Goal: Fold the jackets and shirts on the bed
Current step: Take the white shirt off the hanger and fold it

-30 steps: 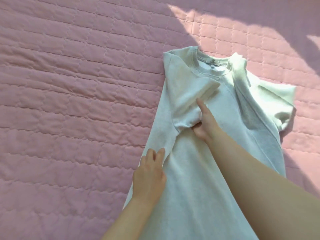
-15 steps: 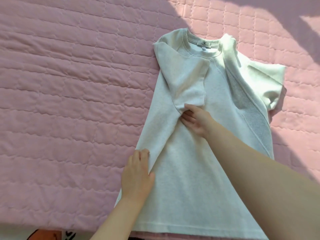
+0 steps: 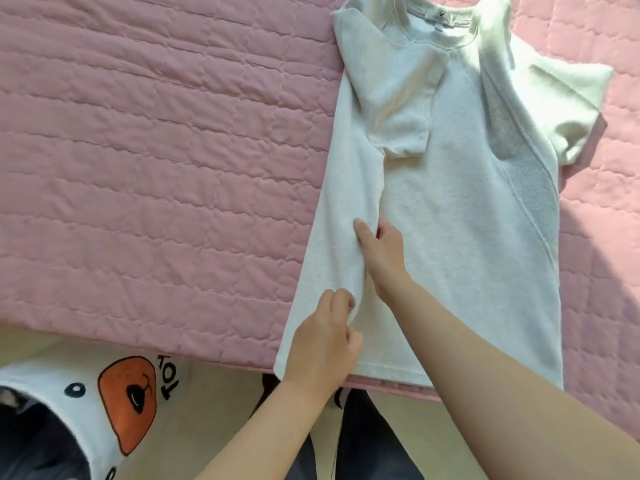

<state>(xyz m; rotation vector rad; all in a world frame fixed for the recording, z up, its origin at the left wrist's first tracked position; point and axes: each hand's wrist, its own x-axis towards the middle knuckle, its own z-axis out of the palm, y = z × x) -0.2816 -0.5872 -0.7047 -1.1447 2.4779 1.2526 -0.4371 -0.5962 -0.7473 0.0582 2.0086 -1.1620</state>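
One side of the shirt (image 3: 450, 209) folded, I am pinching its flap with left hand (image 3: 322, 341) and right hand (image 3: 381, 251); the other sleeve remaining.

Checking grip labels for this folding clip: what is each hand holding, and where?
Both hold the shirt: left hand pinches its folded-over left edge near the hem, right hand higher up it.

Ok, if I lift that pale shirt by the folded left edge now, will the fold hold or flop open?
Probably flops: the shirt drapes softly and wrinkles where the left hand and right hand pinch it. The folded sleeve lies loose, so it would likely slide off. The quilted bedspread looks grippy enough that dragging may bunch it.
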